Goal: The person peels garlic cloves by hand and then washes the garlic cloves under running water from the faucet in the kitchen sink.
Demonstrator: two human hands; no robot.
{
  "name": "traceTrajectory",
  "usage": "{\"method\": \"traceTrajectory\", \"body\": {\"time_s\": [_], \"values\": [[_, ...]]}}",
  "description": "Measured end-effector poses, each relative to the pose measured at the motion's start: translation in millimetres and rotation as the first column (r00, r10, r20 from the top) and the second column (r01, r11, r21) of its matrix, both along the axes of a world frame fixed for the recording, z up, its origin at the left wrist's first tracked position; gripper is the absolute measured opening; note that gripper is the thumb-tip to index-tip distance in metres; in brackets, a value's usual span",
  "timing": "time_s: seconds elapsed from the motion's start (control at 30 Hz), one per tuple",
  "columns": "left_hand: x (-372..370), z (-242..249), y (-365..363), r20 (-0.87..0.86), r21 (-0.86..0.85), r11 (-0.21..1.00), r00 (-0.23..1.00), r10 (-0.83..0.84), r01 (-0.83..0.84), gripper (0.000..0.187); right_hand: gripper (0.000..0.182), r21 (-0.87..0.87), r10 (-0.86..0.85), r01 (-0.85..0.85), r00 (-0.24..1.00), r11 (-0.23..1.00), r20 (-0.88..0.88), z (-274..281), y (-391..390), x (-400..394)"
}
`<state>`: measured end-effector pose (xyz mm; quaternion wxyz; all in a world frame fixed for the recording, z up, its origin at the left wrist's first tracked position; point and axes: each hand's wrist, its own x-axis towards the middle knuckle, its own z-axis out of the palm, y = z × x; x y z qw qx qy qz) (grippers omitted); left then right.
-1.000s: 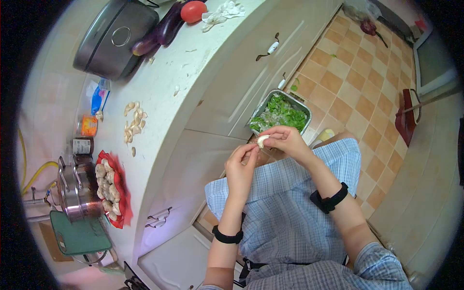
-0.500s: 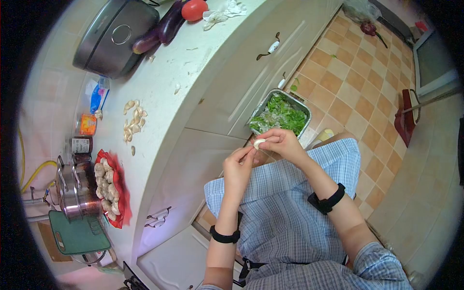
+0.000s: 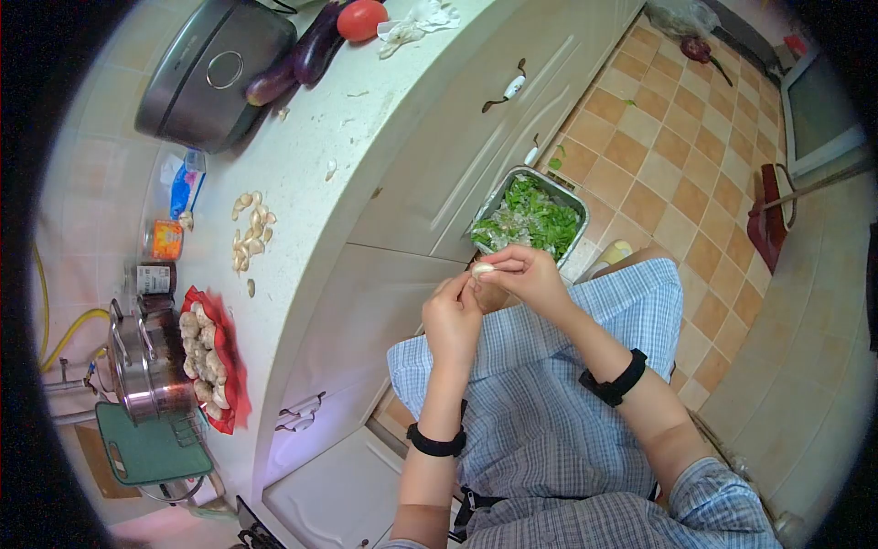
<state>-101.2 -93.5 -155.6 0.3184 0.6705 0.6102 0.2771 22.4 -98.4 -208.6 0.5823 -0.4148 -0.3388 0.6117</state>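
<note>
Between the fingertips of my right hand [image 3: 530, 279] is a pale garlic clove [image 3: 481, 269]. My left hand [image 3: 454, 320] meets it from below, thumb and fingers pinched at the clove's lower end. Both hands are held over my lap, just in front of a bin [image 3: 585, 209] filled with green leaves and pale scraps. On the counter to the left lie several loose garlic cloves [image 3: 254, 233]. Beyond them, whole garlic bulbs [image 3: 203, 352] rest on a red net bag [image 3: 229, 384].
The white counter [image 3: 311, 215] also carries a dark rice cooker [image 3: 215, 78], eggplants [image 3: 320, 46], a tomato [image 3: 362, 19], a crumpled tissue [image 3: 416, 25], a steel pot [image 3: 137, 366] and a green cutting board [image 3: 151, 444]. A red dustpan [image 3: 768, 220] stands on the tiled floor at right.
Both hands have shifted slightly, and the clove has moved a little left. My left wrist has swung a bit to the right. The bin and counter things stay put.
</note>
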Motion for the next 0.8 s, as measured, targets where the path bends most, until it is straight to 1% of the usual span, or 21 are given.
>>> {"method": "traceTrajectory", "body": {"time_s": [0.03, 0.1, 0.13, 0.2, 0.27, 0.3, 0.33, 0.47, 0.53, 0.57, 0.6, 0.63, 0.67, 0.7, 0.73, 0.77, 0.8], "values": [[-0.1, -1.9, -0.1, -0.001, 0.0, 1.0, 1.0, -0.001, 0.001, 0.013, 0.02, -0.003, -0.013, 0.013, 1.0, 1.0, -0.001, -1.0, -0.1, -1.0], [-0.3, -6.1, 0.5, -0.191, 0.266, 0.96, 0.981, -0.04, 0.091, 0.014, 0.02, -0.016, -0.011, 0.011, 1.0, 1.0, -0.006, -5.1, 0.1, -2.6], [1.3, -5.9, 0.4, -0.19, 0.267, 0.959, 0.981, -0.046, 0.097, 0.014, 0.02, -0.029, -0.009, 0.009, 1.0, 1.0, -0.009, -7.3, 0.1, -2.3], [3.9, -3.7, -1.2, -0.31, 0.177, 0.98, 0.95, -0.028, 0.087, 0.015, 0.019, -0.038, -0.012, 0.013, 1.0, 0.999, 0.007, -10.8, -0.9, -2.1], [3.6, -8.9, -1.9, -0.29, 0.202, 0.975, 0.957, -0.027, 0.089, 0.015, 0.019, -0.047, -0.01, 0.011, 1.0, 0.999, 0.021, -13.8, -1.4, -3.7], [3.1, -11.0, -1.9, -0.269, 0.228, 0.97, 0.963, -0.022, 0.086, 0.015, 0.02, -0.025, -0.037, 0.038, 0.999, 0.999, 0.031, -14.6, -1.2, -4.8], [2.9, -11.3, -2.0, -0.27, 0.228, 0.97, 0.963, -0.022, 0.086, 0.015, 0.022, -0.003, -0.063, 0.063, 0.997, 0.998, 0.039, -15.4, -1.2, -5.5], [-2.1, -18.6, 0.0, -0.312, 0.241, 0.966, 0.95, -0.018, 0.098, 0.014, 0.022, -0.02, -0.054, 0.054, 0.999, 0.998, 0.004, -14.6, -2.7, -6.4], [-5.5, -19.1, 2.7, -0.337, 0.244, 0.964, 0.941, -0.017, 0.105, 0.014, 0.023, -0.107, -0.014, 0.014, 1.0, 0.994, 0.0, -12.3, -3.3, -6.8], [-7.1, -17.7, 5.2, -0.279, 0.138, 0.988, 0.96, -0.022, 0.063, 0.013, 0.023, -0.108, -0.015, 0.015, 1.0, 0.994, 0.0, -12.5, -2.8, -5.9], [-8.9, -16.5, 7.0, -0.219, 0.028, 0.999, 0.976, -0.018, 0.025, 0.012, 0.023, -0.13, 0.009, -0.014, 0.999, 0.991, -0.04, -13.0, -1.4, -4.7], [-10.9, -17.1, 7.8, -0.219, 0.028, 0.999, 0.976, -0.018, 0.025, 0.012, 0.024, -0.151, 0.033, -0.045, 0.996, 0.987, -0.08, -13.4, -0.6, -3.6], [-13.2, -19.3, 8.7, -0.085, -0.078, 0.997, 0.996, -0.001, -0.006, 0.013, 0.024, -0.151, 0.033, -0.045, 0.996, 0.988, -0.08, -13.7, -0.7, -2.2], [-15.0, -21.5, 9.6, 0.048, -0.186, 0.982, 0.998, 0.03, -0.021, 0.014, 0.024, -0.177, 0.056, -0.087, 0.983, 0.98, -0.174, -13.9, -1.0, -0.2], [-16.9, -23.8, 10.3, 0.049, -0.186, 0.982, 0.998, 0.03, -0.021, 0.014, 0.024, -0.2, 0.076, -0.132, 0.961, 0.971, -0.268, -14.2, -1.3, 1.4], [-19.0, -26.3, 10.9, 0.121, -0.18, 0.984, 0.992, 0.026, -0.004, 0.014, 0.024, -0.2, 0.076, -0.133, 0.961, 0.971, -0.267, -14.5, -1.6, 2.6], [-19.2, -25.2, 11.4, 0.193, -0.172, 0.985, 0.981, 0.022, 0.011, 0.014, 0.025, -0.199, 0.082, -0.149, 0.948, 0.969, -0.309, -13.3, -1.5, 3.6]]}}
